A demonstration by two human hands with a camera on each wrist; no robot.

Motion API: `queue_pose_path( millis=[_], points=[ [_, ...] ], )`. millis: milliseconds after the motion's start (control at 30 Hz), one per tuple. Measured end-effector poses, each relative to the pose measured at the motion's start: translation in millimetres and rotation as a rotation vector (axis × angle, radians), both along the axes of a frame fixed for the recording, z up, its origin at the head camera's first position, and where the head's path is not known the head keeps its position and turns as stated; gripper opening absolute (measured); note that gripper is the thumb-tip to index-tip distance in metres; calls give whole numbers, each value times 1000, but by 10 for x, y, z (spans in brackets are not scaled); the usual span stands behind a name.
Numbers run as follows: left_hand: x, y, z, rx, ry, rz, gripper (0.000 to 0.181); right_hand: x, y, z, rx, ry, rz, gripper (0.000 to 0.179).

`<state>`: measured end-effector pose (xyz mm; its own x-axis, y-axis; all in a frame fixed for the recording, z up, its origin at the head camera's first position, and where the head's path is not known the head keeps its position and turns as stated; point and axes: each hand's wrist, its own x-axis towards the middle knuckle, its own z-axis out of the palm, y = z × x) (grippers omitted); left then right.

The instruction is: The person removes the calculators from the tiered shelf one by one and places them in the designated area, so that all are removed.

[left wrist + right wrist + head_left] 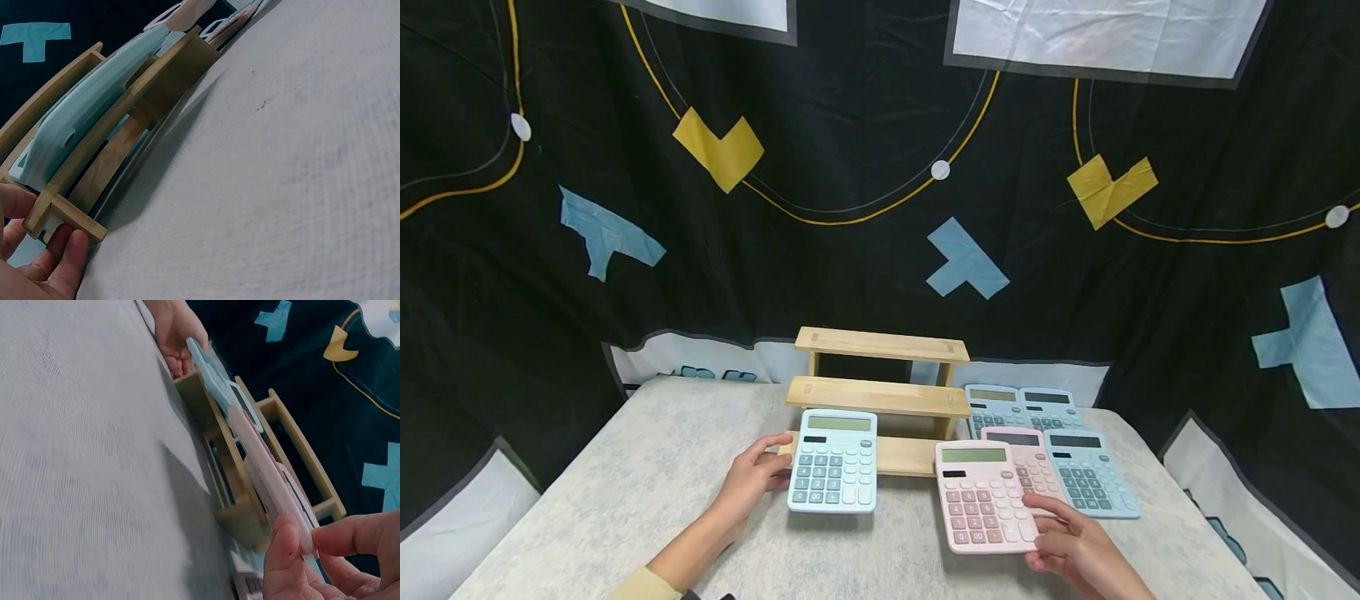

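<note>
A light-blue calculator (pixel 832 461) leans on the lowest step of a three-step wooden rack (pixel 891 396), towards its left end. My left hand (pixel 754 473) grips the left end of that step; the left wrist view shows the thumb above the board and fingers (pixel 70 265) below it. In my right hand (pixel 1071 542) is a pink calculator (pixel 977 508), pinched by its right edge between thumb and fingers. It is held up in front of the rack's right end. The right wrist view shows this pink calculator (pixel 269 469) edge-on, close to the wooden steps.
Right of the rack, another pink calculator (pixel 1026 454) lies partly behind the held one. Beside it is a blue calculator (pixel 1092 475), with two more blue calculators (pixel 1048 404) behind. Everything is on a pale table (pixel 647 467), backed by a dark patterned cloth (pixel 850 275).
</note>
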<state>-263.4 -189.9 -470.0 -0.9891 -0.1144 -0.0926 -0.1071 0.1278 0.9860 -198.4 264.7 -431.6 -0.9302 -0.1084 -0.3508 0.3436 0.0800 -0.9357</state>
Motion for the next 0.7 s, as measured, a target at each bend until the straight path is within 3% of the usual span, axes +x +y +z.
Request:
queue_pose_path(
  millis=[567,700],
  points=[
    [3,-1,-17,-3,1,8,43,48,356,-21,84,-69,-107,74],
    [1,3,-12,-4,3,6,43,59,511,-27,111,-79,-93,74]
  ],
)
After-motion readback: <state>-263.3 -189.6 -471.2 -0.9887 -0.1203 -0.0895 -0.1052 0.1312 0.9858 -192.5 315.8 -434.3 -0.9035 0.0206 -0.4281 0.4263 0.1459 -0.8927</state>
